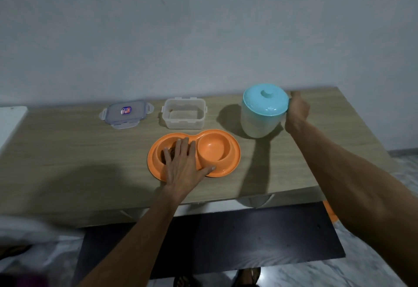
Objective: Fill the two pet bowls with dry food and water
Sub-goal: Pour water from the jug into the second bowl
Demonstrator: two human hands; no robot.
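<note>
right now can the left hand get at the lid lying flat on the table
Probably yes. The left hand rests flat on the orange double bowl, holding nothing, and the lid lies beyond it to the left with only bare table between. The clear container sits off to the side.

1. One orange double pet feeder [228,169], with two bowls: the left bowl [158,153] holding brown dry food, the right bowl [212,148] bare inside.
2. One clear plastic food container [183,114], uncovered.
3. One clear clip lid [125,114], lying flat apart from that container.
4. One pale jug [257,126] with one turquoise lid [264,100] on top.
5. One wooden table [67,151].
6. Two bare hands: left hand [183,166], right hand [296,111].
</note>
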